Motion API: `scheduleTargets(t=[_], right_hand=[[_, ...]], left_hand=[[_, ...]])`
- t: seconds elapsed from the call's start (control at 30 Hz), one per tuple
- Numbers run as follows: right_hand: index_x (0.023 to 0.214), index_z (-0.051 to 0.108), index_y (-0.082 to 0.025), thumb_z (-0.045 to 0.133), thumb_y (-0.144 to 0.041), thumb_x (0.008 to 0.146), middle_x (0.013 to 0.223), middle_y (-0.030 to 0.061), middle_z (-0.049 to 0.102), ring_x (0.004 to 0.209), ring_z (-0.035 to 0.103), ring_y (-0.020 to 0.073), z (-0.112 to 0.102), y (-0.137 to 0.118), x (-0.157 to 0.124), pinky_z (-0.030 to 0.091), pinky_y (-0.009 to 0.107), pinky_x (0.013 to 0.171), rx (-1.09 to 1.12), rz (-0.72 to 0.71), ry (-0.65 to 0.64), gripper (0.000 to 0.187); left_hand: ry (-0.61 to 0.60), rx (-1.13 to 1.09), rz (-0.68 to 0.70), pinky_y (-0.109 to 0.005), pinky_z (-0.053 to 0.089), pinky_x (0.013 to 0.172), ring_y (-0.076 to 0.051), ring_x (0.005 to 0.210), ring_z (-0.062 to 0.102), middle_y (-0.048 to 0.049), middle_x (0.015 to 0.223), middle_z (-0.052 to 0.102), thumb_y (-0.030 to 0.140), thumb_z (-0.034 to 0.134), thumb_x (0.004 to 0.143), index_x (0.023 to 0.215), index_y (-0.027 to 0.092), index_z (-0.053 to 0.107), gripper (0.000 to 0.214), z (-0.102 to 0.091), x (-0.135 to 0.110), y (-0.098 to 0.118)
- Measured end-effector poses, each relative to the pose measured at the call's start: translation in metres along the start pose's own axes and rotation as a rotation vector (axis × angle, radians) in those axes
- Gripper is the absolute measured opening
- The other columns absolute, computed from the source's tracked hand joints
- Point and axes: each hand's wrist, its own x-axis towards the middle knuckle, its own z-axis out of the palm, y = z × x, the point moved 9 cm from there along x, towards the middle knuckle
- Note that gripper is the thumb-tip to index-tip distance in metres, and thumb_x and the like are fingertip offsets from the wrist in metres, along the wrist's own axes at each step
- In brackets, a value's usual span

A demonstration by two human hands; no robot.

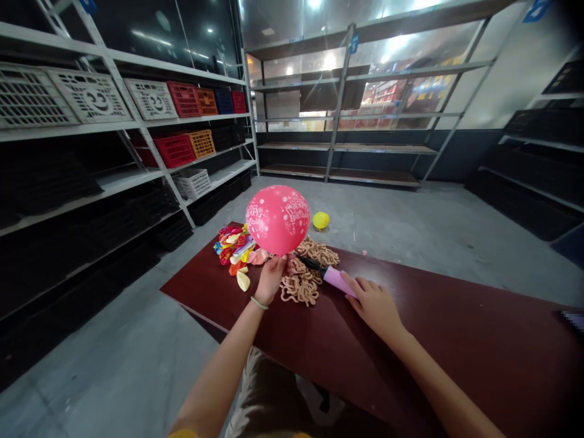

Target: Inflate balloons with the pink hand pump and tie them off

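Balloon (277,220) "Happy Birthday" | left hand (271,278) grip closed on it | right hand (373,304) grip open on pump (336,281)

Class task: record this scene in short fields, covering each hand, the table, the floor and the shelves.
left hand: holds the pink "Happy Birthday" balloon at its base
right hand: on the pink-and-black pump
table: dark red, bearing loose balloons and tan curls
floor: grey, with a yellow balloon on it
shelves: metal, some holding crates
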Motion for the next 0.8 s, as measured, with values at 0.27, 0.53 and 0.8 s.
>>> scheduleTargets(t=[0.27, 0.53, 0.8], right_hand=[[0.151, 0.038, -0.028, 0.051, -0.042, 0.095, 0.132, 0.0116, 0.061, 0.112, 0.059, 0.0289, -0.003, 0.004, -0.002, 0.043, 0.040, 0.088, 0.039, 0.041, 0.030, 0.059], [0.154, 0.030, -0.022, 0.055, -0.051, 0.092, 0.139, 0.0165, 0.054, 0.123, 0.054, 0.0329, -0.021, 0.007, -0.002, 0.047, 0.046, 0.095, 0.109, 0.064, 0.139, 0.073], [0.156, 0.023, -0.020, 0.056, -0.045, 0.093, 0.149, 0.0185, 0.044, 0.143, 0.031, 0.0393, -0.147, 0.004, -0.007, 0.033, 0.057, 0.113, 0.037, 0.065, 0.346, 0.075]], left_hand=[[-0.049, 0.272, 0.014, -0.027, 0.039, 0.056, -0.014, 0.054, 0.050, -0.0028, 0.057, 0.053, 0.039, 0.048, 0.094, 0.061, 0.019, 0.053, 0.039, 0.018, 0.002, -0.003], [-0.137, 0.299, -0.041, -0.025, 0.040, 0.053, -0.014, 0.050, 0.050, 0.0030, 0.055, 0.046, 0.041, 0.046, 0.094, 0.091, 0.015, 0.066, 0.033, 0.046, -0.010, 0.003], [-0.343, 0.624, 0.056, -0.026, 0.039, 0.051, -0.015, 0.049, 0.051, -0.0013, 0.057, 0.058, 0.036, 0.047, 0.093, 0.078, 0.018, 0.068, 0.032, 0.070, -0.019, 0.037]])
